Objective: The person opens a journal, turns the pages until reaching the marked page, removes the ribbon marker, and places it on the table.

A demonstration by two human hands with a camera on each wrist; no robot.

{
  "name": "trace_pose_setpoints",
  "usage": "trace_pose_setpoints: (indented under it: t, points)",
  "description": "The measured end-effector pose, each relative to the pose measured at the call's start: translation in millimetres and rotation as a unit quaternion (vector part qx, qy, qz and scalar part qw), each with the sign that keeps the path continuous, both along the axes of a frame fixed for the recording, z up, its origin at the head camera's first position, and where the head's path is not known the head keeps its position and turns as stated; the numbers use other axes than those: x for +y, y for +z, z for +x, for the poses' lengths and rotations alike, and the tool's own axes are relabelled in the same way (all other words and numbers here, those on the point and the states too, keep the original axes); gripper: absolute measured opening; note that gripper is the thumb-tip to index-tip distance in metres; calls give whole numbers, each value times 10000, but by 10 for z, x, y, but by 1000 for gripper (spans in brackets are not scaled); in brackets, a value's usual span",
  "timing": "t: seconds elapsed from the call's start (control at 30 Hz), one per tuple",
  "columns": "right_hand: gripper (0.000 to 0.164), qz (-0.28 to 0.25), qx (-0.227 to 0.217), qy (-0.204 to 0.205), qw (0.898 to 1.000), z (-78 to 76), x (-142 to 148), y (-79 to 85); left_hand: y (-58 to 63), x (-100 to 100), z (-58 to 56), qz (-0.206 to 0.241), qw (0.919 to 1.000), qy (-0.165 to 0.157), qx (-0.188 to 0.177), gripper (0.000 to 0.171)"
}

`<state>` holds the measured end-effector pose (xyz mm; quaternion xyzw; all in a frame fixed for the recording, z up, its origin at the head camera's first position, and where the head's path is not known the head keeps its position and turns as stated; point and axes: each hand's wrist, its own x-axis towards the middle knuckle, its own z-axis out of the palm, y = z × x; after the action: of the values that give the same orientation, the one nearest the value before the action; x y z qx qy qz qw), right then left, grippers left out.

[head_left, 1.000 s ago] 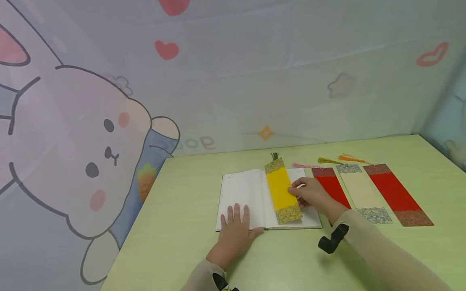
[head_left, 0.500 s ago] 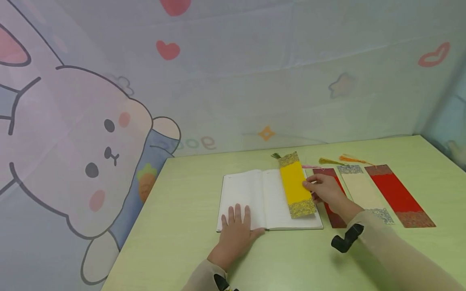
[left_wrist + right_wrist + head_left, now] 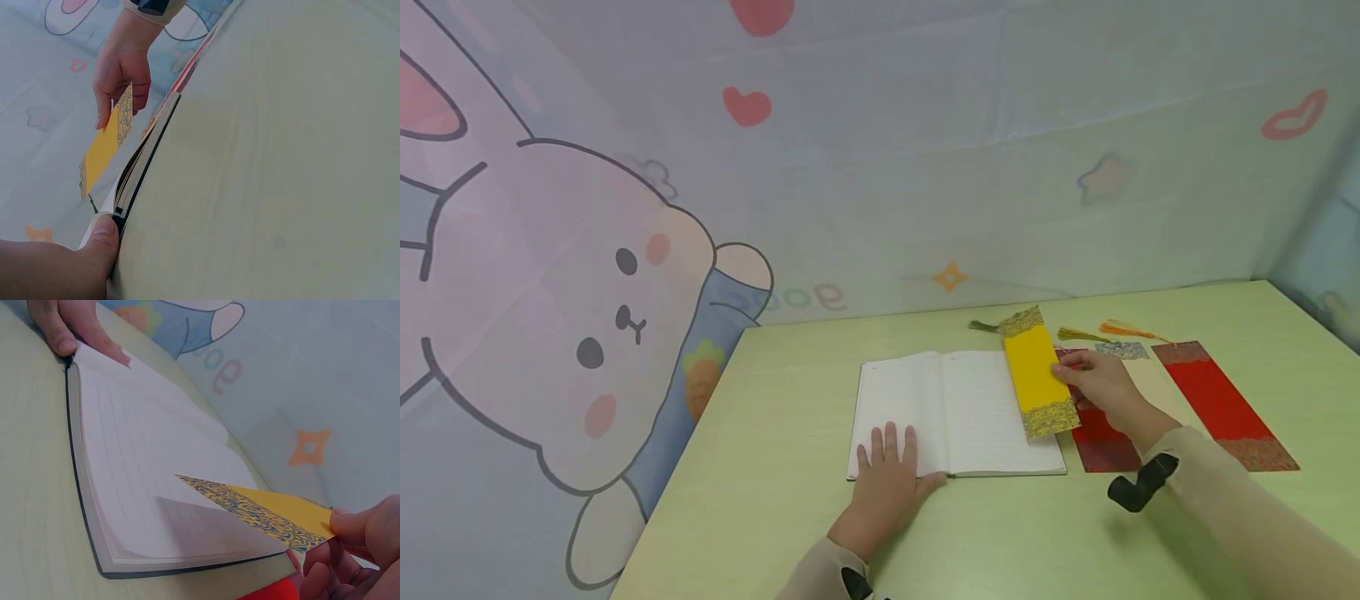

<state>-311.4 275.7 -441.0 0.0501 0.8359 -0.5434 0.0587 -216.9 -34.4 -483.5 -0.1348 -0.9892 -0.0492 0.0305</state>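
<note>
My right hand [image 3: 1103, 387] pinches a yellow bookmark [image 3: 1033, 367] by its right edge, thumb on top. Patterned bands cover both its ends, and a dark green tassel [image 3: 982, 326] trails left from the far one. In the right wrist view the bookmark [image 3: 275, 512] hovers over the notebook's corner, casting a shadow on the page. The open notebook [image 3: 985, 400] has lined white pages. My left hand [image 3: 886, 483] rests flat on its left page, fingers spread. In the left wrist view, the left thumb [image 3: 103, 240] lies at the notebook's near edge by the spine.
Right of the notebook lie a red bookmark [image 3: 1105, 437], partly covered by the right hand, a cream one [image 3: 1161, 383] partly behind the arm, and another red one [image 3: 1206, 392]. Olive [image 3: 1078, 334] and orange [image 3: 1127, 329] tassels stretch behind them. A printed cloth [image 3: 880, 167] hangs behind the table.
My right hand has carried the yellow bookmark rightward, from over the middle of the right page to its outer edge, overlapping the nearest red bookmark. The left hand stays in place.
</note>
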Motion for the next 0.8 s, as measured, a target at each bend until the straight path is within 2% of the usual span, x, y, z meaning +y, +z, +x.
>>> trace_pose_setpoints:
  t: [0.23, 0.47, 0.8]
  points:
    - [54, 143, 93, -189, 9997, -24, 138, 43, -1, -5, 15, -34, 9999, -24, 107, 78]
    - [55, 162, 263, 88, 9995, 4, 321, 60, -1, -2, 13, -67, 9999, -41, 133, 78]
    - [62, -237, 131, -5, 9996, 24, 477, 76, 30, 4, 33, 41, 10000, -3, 42, 77]
